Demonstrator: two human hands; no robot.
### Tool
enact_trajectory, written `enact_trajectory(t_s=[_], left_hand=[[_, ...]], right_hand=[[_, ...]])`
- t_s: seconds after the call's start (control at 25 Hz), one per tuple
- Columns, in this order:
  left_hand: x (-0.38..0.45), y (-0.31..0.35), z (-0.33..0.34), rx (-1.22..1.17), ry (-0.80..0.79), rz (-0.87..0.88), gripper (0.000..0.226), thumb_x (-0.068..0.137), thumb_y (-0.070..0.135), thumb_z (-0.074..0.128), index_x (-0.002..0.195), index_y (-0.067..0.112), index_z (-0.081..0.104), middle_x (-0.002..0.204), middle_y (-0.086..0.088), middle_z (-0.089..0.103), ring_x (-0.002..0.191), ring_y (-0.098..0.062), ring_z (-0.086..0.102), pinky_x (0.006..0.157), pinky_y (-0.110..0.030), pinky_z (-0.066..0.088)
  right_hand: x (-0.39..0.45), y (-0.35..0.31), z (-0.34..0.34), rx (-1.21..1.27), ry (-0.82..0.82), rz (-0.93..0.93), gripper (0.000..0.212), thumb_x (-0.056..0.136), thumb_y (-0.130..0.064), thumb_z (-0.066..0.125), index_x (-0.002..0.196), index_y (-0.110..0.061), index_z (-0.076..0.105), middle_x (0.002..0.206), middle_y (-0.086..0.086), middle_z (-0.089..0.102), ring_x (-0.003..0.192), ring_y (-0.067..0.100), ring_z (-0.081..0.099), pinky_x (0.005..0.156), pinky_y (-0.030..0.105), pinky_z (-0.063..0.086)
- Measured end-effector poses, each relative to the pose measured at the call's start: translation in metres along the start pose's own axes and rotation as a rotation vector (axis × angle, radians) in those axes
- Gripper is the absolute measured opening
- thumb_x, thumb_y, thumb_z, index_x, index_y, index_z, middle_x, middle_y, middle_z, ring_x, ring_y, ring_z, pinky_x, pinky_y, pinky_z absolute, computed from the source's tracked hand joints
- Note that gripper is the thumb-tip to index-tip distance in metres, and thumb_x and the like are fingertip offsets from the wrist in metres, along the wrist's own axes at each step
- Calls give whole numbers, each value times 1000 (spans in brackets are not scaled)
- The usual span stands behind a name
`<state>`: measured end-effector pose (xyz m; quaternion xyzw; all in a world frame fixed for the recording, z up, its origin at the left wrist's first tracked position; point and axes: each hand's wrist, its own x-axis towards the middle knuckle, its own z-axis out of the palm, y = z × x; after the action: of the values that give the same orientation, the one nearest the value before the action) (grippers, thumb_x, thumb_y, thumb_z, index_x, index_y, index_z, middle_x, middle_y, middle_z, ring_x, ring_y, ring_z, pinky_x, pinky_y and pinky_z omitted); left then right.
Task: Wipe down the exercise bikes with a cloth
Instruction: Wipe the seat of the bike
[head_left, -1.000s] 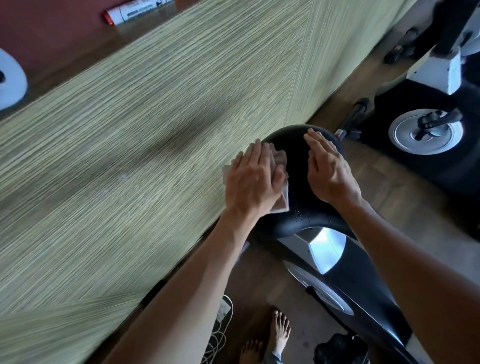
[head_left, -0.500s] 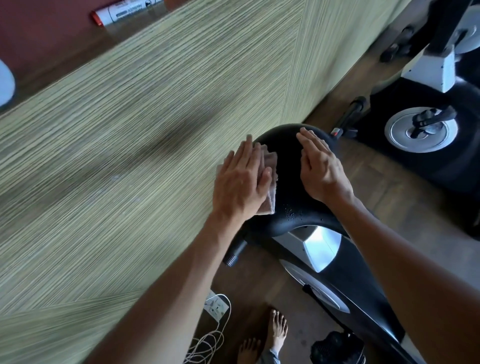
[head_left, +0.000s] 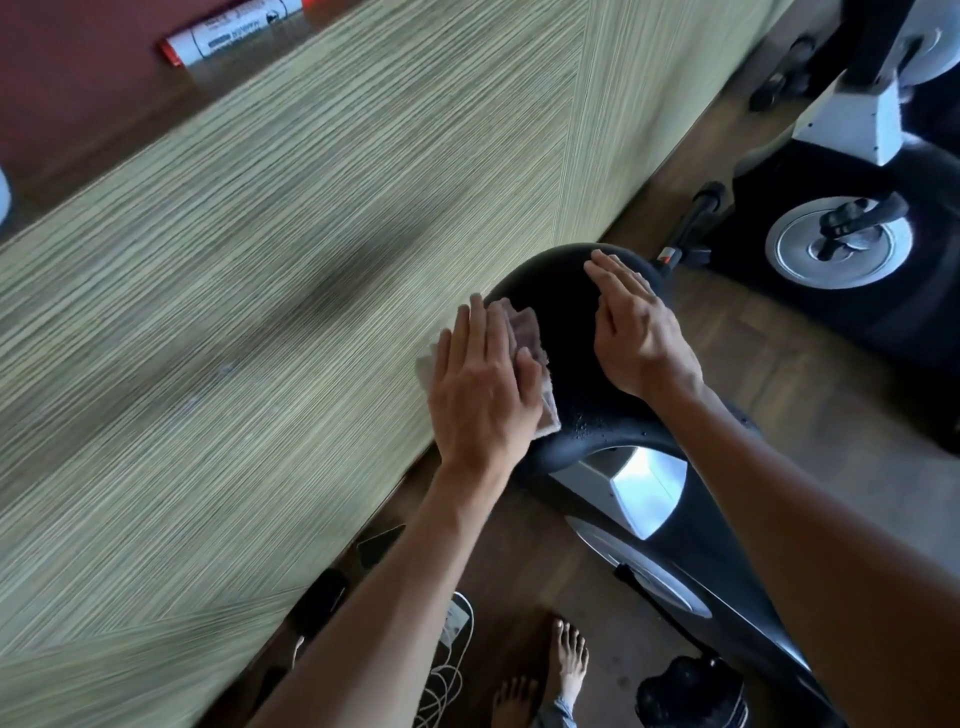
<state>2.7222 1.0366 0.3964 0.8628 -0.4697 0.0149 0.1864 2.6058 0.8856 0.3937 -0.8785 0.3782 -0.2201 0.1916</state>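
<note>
The left hand's (head_left: 480, 395) grip is spread, fingers straight and flat, pressing a small pinkish folded cloth (head_left: 685, 343) onto the left side of the rounded black padded saddle (head_left: 563, 332) of a black and silver exercise bike (head_left: 670, 525). The right hand (head_left: 636, 332) lies on the saddle's right side, just beside the cloth but apart from it, fingers straight and together, holding nothing. Water droplets dot the saddle's near edge. Left of the saddle rises a striped olive-green panel (head_left: 260, 312). Beyond the saddle stands a second black bike with a silver crank disc (head_left: 836, 244). Below the saddle, bare feet (head_left: 569, 665) stand on the brown wooden floor (head_left: 779, 374).
</note>
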Motion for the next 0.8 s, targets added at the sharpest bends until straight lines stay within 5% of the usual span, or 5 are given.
enact_trajectory(t_s=[0.24,0.48,0.68,0.8], left_hand=[[-7,-11,-6,23,-44,457,57,104,36,33,149,5,49,156,-15,45,146,-25,41,126,-38,20],[-26,15,4,23,87,-2,60,103,37,32,152,4,45,160,-14,40,150,-22,36,127,-32,14],[-22,-2,-1,48,-15,529,58,102,36,42,149,3,49,156,-17,46,145,-27,43,125,-40,24],[4,-19,-2,19,-14,434,56,102,38,39,149,9,50,157,-11,45,147,-21,41,126,-30,13]], right_hand=[[-1,1,-1,7,6,4,48,98,-2,44,146,-3,51,156,12,45,148,23,36,122,28,23],[-1,0,-1,13,-1,15,50,97,-4,42,147,-4,50,156,10,44,149,22,35,124,33,24],[-1,4,0,22,-1,-4,51,96,-2,43,146,-2,50,155,13,45,148,24,37,123,38,28],[-2,1,-1,27,-4,-2,51,96,-2,43,146,-2,50,156,12,45,148,24,36,124,39,28]])
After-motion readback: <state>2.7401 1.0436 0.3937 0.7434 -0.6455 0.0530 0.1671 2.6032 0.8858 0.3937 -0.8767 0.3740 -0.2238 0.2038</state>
